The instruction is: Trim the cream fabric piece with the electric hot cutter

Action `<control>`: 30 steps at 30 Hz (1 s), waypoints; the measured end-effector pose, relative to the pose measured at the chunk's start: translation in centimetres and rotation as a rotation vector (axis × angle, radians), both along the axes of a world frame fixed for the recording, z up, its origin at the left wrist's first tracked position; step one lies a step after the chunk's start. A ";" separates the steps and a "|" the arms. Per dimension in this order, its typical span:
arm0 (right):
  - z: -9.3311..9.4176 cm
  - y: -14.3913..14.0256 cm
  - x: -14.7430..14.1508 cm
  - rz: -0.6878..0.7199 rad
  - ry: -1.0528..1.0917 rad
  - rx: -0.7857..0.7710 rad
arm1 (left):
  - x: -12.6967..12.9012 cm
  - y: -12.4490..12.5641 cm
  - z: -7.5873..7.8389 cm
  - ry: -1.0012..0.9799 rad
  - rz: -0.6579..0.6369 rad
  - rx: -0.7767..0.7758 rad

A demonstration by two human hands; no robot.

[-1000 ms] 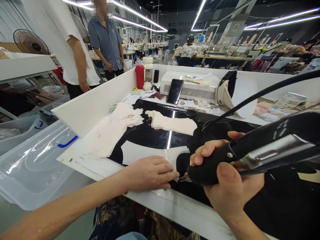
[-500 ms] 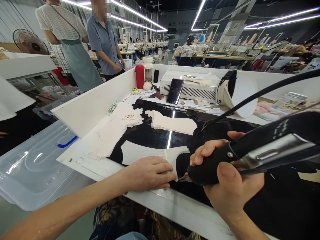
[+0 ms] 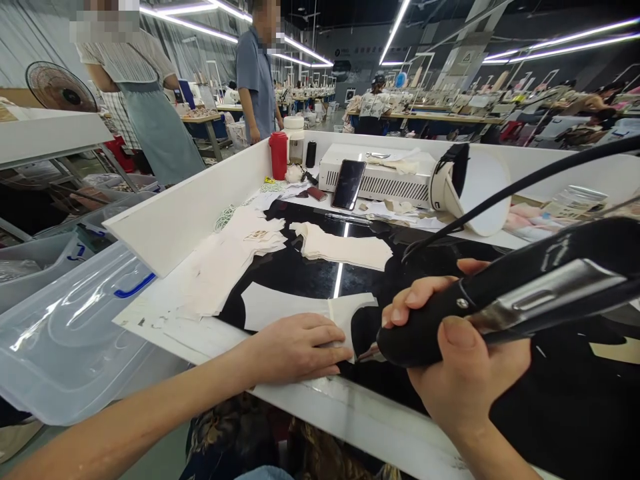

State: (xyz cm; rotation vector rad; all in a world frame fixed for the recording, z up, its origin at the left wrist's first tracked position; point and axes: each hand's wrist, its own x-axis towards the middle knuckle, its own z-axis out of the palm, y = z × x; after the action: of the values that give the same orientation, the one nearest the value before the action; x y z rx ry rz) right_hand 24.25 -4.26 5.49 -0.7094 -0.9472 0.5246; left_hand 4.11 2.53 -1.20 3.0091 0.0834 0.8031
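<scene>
From the head camera, the right hand (image 3: 465,373) is clenched round a black, long-bodied hand tool with a silver metal strip along its side (image 3: 505,300); thumb on the near side, fingers wrapped over the far side, so its grip is fully closed on the tool's rounded front end. A black cable (image 3: 520,190) arcs from the tool toward the back of the bench. The tool's nose points down and left at the edge of a flat cream-white cut fabric piece (image 3: 295,308) lying on the glossy black bench top (image 3: 310,273), close to the near edge.

The left hand (image 3: 295,347) lies palm down with fingers stretched flat, pressing the near corner of that fabric piece; its grip is released, nothing enclosed. The fingertips lie just beside the tool's nose.

Further back lie a stack of cream fabric pieces (image 3: 345,248) and a spread of white fabric cuttings (image 3: 235,253) by the white side wall (image 3: 190,207). At the rear stand a red cylindrical bottle (image 3: 279,155), a white vented machine box (image 3: 380,177) with a black phone (image 3: 349,184) leaning on it. Left of the bench sits a clear plastic bin lid (image 3: 65,333). Two people stand beyond the wall.
</scene>
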 end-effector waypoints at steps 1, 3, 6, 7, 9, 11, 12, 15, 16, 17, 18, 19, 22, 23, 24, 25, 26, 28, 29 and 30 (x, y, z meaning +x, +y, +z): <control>0.1 0.0 0.0 -0.015 0.006 0.007 | 0.0 0.0 -0.1 -0.006 -0.001 0.000; 0.1 0.2 -0.1 -0.029 0.010 0.020 | 0.0 0.1 -0.3 -0.028 -0.006 0.002; 0.1 0.3 -0.2 -0.009 0.017 0.020 | 0.0 0.1 -0.4 -0.049 -0.009 0.015; 0.1 0.3 -0.2 -0.002 0.021 0.018 | 0.0 0.1 -0.3 -0.050 -0.008 0.017; 0.0 0.3 -0.3 -0.001 0.027 0.015 | 0.1 0.0 -0.2 -0.052 -0.010 0.012; -0.1 0.3 -0.3 -0.002 0.027 0.012 | 0.2 -0.1 0.0 -0.050 -0.014 0.003; -0.1 0.3 -0.3 -0.001 0.026 0.013 | 0.2 -0.1 0.0 -0.049 -0.015 -0.001; -0.3 0.3 -0.2 0.012 0.012 0.021 | 0.2 -0.1 0.0 -0.056 -0.016 0.000; -0.4 0.2 -0.2 0.017 0.006 0.024 | 0.2 -0.1 0.0 -0.057 -0.013 0.000; -0.5 0.2 -0.2 0.020 0.000 0.027 | 0.2 -0.1 0.0 -0.056 -0.012 0.000; -0.6 0.2 -0.1 0.022 -0.005 0.031 | 0.2 -0.1 0.0 -0.054 -0.011 0.000; -0.6 0.2 -0.1 0.022 -0.010 0.035 | 0.2 -0.1 0.0 -0.051 -0.011 -0.001; -0.7 0.2 -0.1 0.020 -0.014 0.046 | 0.1 -0.1 0.0 -0.053 -0.013 -0.005; -0.7 0.2 -0.1 0.021 -0.012 0.045 | 0.1 -0.1 0.0 -0.056 -0.011 -0.006; -0.7 0.2 -0.1 0.021 -0.010 0.043 | 0.1 -0.1 0.0 -0.057 -0.009 -0.006; -0.7 0.3 -0.1 0.020 -0.011 0.040 | 0.2 -0.1 0.0 -0.059 -0.007 -0.005; -0.7 0.3 -0.1 0.018 -0.011 0.038 | 0.2 -0.1 0.0 -0.060 -0.007 -0.004; -0.7 0.3 -0.1 0.013 -0.020 0.034 | 0.2 -0.1 0.0 -0.058 -0.007 -0.006; -0.7 0.3 -0.1 0.013 -0.027 0.035 | 0.2 -0.1 0.0 -0.056 -0.006 -0.008; -0.7 0.3 -0.2 0.013 -0.034 0.036 | 0.2 -0.1 0.0 -0.053 -0.005 -0.009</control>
State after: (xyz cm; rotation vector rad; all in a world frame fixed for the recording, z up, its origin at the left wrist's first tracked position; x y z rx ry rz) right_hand 24.08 -3.96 4.84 -0.6818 -0.9912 0.5075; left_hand 4.34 2.47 -1.23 2.9759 0.0775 0.8793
